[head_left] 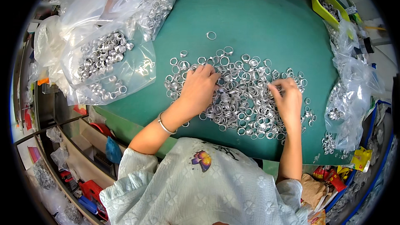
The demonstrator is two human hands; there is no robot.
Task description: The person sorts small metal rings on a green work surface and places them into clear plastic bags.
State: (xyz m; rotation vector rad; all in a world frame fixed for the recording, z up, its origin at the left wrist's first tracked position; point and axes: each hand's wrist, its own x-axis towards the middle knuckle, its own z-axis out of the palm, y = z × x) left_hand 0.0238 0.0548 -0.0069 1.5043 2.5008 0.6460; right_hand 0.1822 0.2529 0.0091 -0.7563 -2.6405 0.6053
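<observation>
Pale shirt (229,191) sits nearest in the head view; beyond it, silver rings (239,100) spread left-to-right across the green worktop (266,21), mostly between left hand (199,87) and right hand (289,102), both touching them, fingers bent; whether either pinches one, I cannot tell.

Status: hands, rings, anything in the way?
Left hand at ring pile's left, right hand at its right; grips unclear. Loose silver rings on green tabletop. Plastic bags either side, none over the pile.
</observation>
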